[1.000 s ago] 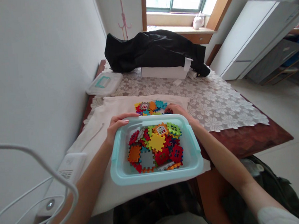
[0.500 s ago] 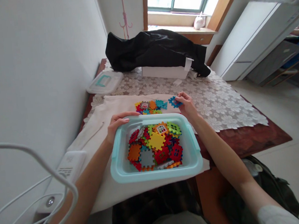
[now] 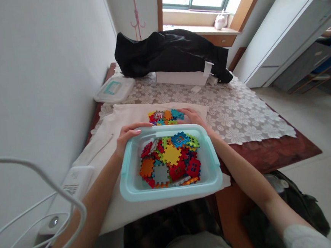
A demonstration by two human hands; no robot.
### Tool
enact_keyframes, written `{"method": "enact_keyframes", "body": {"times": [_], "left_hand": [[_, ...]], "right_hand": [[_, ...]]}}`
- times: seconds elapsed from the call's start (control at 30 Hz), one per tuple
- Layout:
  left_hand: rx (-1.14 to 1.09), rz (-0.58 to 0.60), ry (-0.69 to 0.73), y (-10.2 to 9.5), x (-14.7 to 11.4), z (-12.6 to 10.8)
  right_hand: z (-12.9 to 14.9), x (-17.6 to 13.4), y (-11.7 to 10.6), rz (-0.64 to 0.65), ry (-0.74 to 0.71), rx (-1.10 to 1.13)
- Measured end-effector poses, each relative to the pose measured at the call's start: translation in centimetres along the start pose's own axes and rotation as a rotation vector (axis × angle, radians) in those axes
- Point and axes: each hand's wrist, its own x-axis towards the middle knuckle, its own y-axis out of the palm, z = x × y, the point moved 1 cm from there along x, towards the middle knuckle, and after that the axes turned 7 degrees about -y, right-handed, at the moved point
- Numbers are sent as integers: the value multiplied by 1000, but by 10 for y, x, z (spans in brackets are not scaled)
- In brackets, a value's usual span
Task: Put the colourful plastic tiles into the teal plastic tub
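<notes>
**Two hands at a tub of toy tiles**

Head view: A pale turquoise rectangular plastic tub [image 3: 170, 186] sat on a cream cloth [image 3: 125, 119] spread over the surface, close to the person's body. It held a heap of flat, notched plastic building tiles [image 3: 171, 161] in red, orange, yellow, green, grey and blue; a blue tile [image 3: 179, 139] lay on top towards the tub's twelve o'clock rim.

The left hand [image 3: 128, 136] gripped the tub at its eleven o'clock corner, its fingers [image 3: 136, 131] curled together over the rim and clamped on the plastic. The right hand [image 3: 193, 118] lay on the cloth just past the tub's one o'clock corner, its fingers [image 3: 183, 113] touching the edge of a small loose cluster of coloured tiles [image 3: 165, 117] at the tub's twelve o'clock. Whether those fingers were pinching a tile or merely resting there could not be told.

Further out at eleven o'clock a clear lid with a turquoise handle [image 3: 114, 89] rested on a white lace tablecloth [image 3: 239, 114]. At twelve o'clock a black garment [image 3: 171, 53] was draped over a white box [image 3: 179, 78] below a window. A white cable [image 3: 36, 195] looped at eight o'clock beside a white device [image 3: 75, 180]. A white cabinet [image 3: 284, 34] stood at two o'clock.
</notes>
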Motion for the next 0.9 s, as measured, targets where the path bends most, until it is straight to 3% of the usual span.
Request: {"method": "enact_keyframes", "body": {"times": [0.1, 0.3, 0.47, 0.6, 0.67, 0.77, 0.9], "left_hand": [[39, -14, 42, 0, 1, -1], [116, -46, 31, 0, 3, -4], [115, -31, 35, -1, 4, -4], [120, -12, 37, -3, 5, -3], [120, -17, 43, -3, 5, -3], [111, -29, 53, -1, 5, -2], [81, -27, 39, -2, 5, -1]], "right_hand": [[-11, 0, 7, 161, -13, -289], [-11, 3, 6, 176, -74, -249], [-12, 4, 6, 0, -70, 10], [-5, 8, 3, -223, 114, 441], [7, 8, -3, -294, 128, 682], [33, 1, -16, -260, 39, 889], [52, -8, -23, -34, -77, 911]]}}
